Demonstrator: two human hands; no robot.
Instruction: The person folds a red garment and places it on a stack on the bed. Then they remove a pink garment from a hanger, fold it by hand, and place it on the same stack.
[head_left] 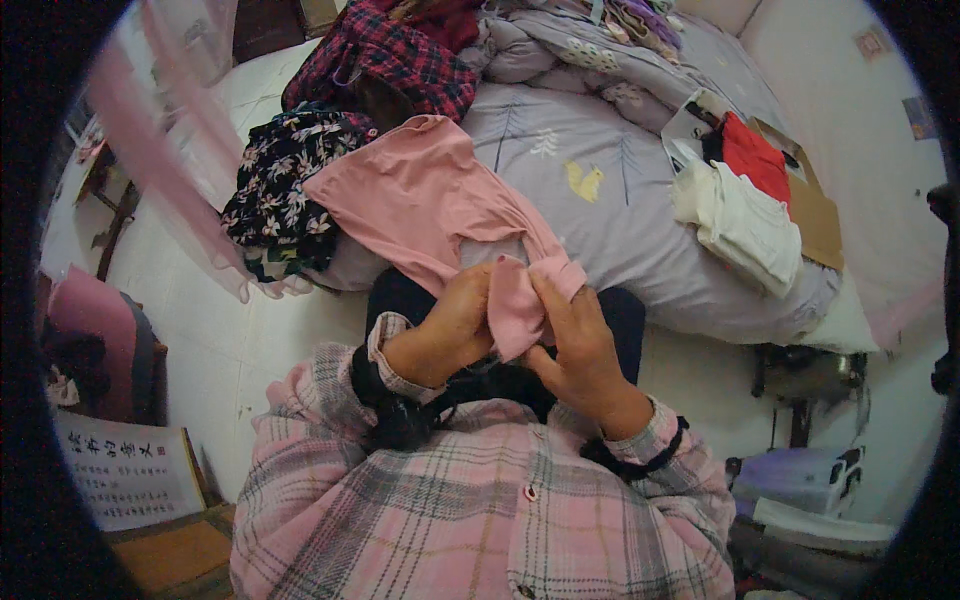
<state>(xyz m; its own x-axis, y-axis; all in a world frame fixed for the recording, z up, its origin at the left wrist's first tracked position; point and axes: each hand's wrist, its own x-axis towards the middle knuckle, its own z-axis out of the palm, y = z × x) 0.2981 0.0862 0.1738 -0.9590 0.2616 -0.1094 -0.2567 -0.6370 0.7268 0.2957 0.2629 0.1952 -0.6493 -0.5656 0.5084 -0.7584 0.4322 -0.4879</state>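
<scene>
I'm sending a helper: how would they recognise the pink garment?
Find the grey bed; at its near edge, a garment stretches into the left hand and right hand. It is plain pink, unlike the black floral clothing beside it.

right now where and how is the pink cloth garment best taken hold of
Probably the near end of the pink cloth garment, pinched from both sides: it is narrow and folded between the left hand and right hand, while the wider far part lies on the grey bedding.

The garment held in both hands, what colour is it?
The garment is pink, with no visible pattern; the head view, the only one, shows it.
</scene>
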